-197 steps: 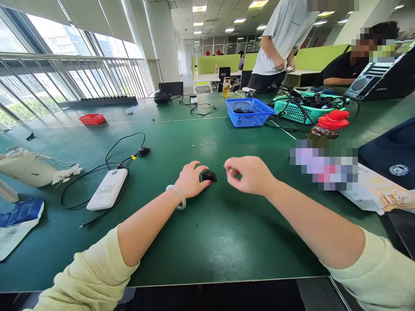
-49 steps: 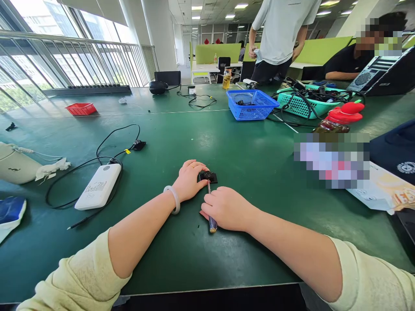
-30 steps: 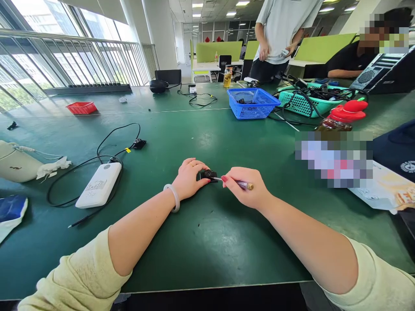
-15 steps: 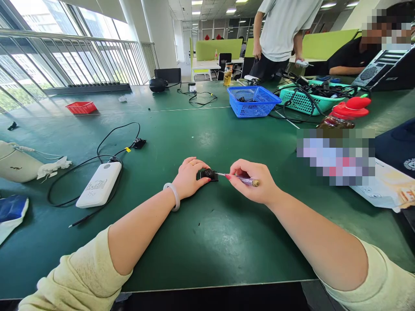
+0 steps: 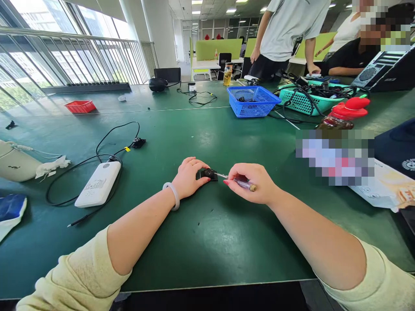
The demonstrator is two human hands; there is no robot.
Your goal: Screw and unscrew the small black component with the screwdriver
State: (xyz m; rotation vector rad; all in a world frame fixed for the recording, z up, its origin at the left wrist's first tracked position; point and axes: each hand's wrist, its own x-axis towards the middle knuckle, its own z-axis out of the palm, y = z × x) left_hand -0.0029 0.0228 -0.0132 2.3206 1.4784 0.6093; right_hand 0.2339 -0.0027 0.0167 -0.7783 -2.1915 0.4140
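Thumb and fingers of my left hand (image 5: 191, 177) are closed on a small black device (image 5: 208, 174) that rests on the green table (image 5: 207, 242). Its near details are too small to make out. My right hand (image 5: 251, 181) grips a screwdriver (image 5: 241, 183) with a see-through purplish handle. The thin metal shaft points left, and its tip meets the right side of the black device. Part of the handle is covered by my fingers.
To the left lie a white power bank (image 5: 98, 184) with a black cable and a small red tray (image 5: 80, 106). A blue basket (image 5: 253, 101) and a teal basket (image 5: 311, 97) of cables stand farther back. At right is a red-lidded jar (image 5: 345, 113). People are beyond the table.
My right hand has shifted slightly left and its grip has turned a little on the screwdriver. My left hand stays put. Behind, the standing person's hand has lowered to the table.
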